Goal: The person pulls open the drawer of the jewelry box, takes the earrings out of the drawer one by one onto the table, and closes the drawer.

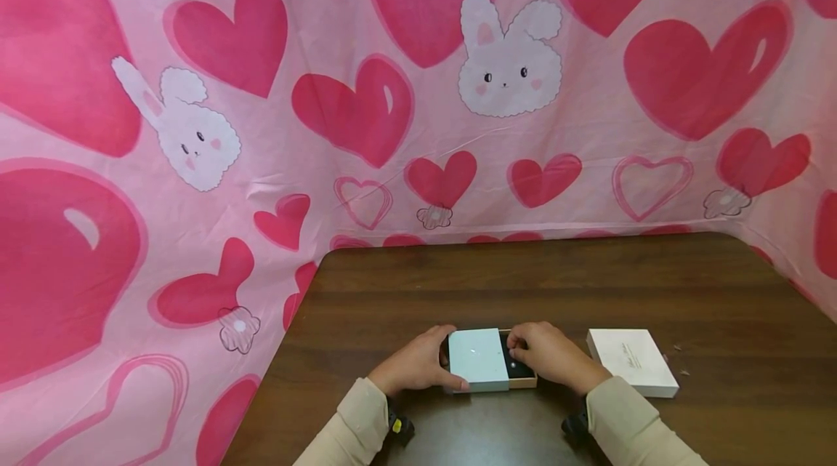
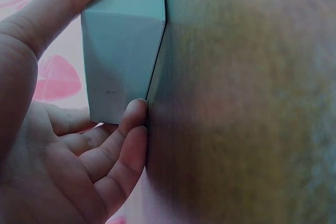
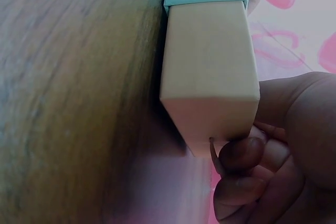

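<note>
A mint-green box sleeve [image 1: 479,358] lies on the table with its drawer [image 1: 523,383] partly slid out to the right. The drawer is tan outside and lined in black, and a small shiny piece [image 1: 513,365] shows on the lining. My left hand [image 1: 421,364] grips the sleeve's left end, thumb on the near side. My right hand [image 1: 539,350] has curled fingers over the drawer's open part; whatever its fingertips pinch is hidden. In the right wrist view, a thin ribbon tab [image 3: 215,156] comes out of the drawer's end beside the curled fingers [image 3: 241,153].
To the right lies a white box lid [image 1: 631,360] with small printed script. Tiny scraps [image 1: 684,372] are scattered beside it. The brown wooden table [image 1: 523,284] runs back to a pink heart-and-rabbit cloth [image 1: 445,117] hanging behind and at the sides.
</note>
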Demonstrator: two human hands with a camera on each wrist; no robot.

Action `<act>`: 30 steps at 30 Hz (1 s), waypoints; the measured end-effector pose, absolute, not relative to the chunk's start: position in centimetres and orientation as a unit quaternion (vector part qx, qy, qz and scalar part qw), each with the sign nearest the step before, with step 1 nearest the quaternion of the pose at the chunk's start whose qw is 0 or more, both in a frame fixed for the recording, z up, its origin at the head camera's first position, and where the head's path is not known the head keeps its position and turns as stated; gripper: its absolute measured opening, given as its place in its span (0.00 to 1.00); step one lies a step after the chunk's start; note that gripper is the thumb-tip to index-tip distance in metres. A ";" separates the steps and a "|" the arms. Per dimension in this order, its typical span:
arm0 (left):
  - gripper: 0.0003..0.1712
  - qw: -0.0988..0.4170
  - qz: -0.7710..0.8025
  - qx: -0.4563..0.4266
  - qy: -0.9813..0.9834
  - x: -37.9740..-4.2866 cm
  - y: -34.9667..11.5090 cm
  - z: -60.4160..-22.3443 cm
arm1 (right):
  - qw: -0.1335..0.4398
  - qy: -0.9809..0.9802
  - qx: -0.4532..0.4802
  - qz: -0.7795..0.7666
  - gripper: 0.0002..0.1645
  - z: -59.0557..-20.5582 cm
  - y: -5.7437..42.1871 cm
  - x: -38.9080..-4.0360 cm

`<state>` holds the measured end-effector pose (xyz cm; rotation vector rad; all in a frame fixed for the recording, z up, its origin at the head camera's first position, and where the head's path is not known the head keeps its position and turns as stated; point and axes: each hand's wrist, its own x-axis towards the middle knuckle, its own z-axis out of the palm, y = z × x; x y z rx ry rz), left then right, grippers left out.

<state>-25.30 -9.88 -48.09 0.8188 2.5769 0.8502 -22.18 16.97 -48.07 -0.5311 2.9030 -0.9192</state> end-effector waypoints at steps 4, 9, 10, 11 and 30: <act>0.58 0.150 0.292 0.285 0.900 -25.3 -9.9 -48.2 | 0.023 0.937 -0.176 -0.300 0.08 -48.2 17.0 -22.2; 0.57 0.154 0.294 0.281 0.901 -25.4 -9.9 -48.2 | 0.014 0.937 -0.181 -0.298 0.08 -48.2 17.1 -22.2; 0.57 0.154 0.293 0.280 0.901 -25.4 -9.9 -48.2 | 0.012 0.937 -0.181 -0.297 0.08 -48.2 17.1 -22.2; 0.57 0.155 0.294 0.279 0.901 -25.4 -9.9 -48.2 | 0.011 0.938 -0.182 -0.296 0.08 -48.2 17.1 -22.2; 0.58 0.150 0.293 0.284 0.901 -25.3 -9.9 -48.2 | 0.023 0.937 -0.175 -0.302 0.07 -47.9 17.1 -22.1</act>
